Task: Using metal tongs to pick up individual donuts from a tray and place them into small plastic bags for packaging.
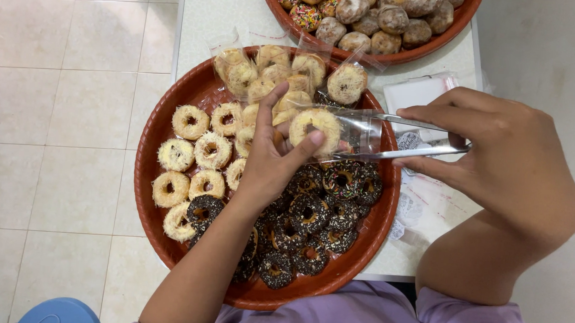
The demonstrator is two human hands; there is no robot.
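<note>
The left hand pinches a pale, crumb-coated doughnut inside a clear plastic bag, thumb and fingers closed on it above the big red tray. The right hand is closed around metal tongs, whose tips reach into the bag's mouth. More pale doughnuts and dark sprinkled ones fill the tray on the tabletop.

Bagged donut between grip and tongs
</note>
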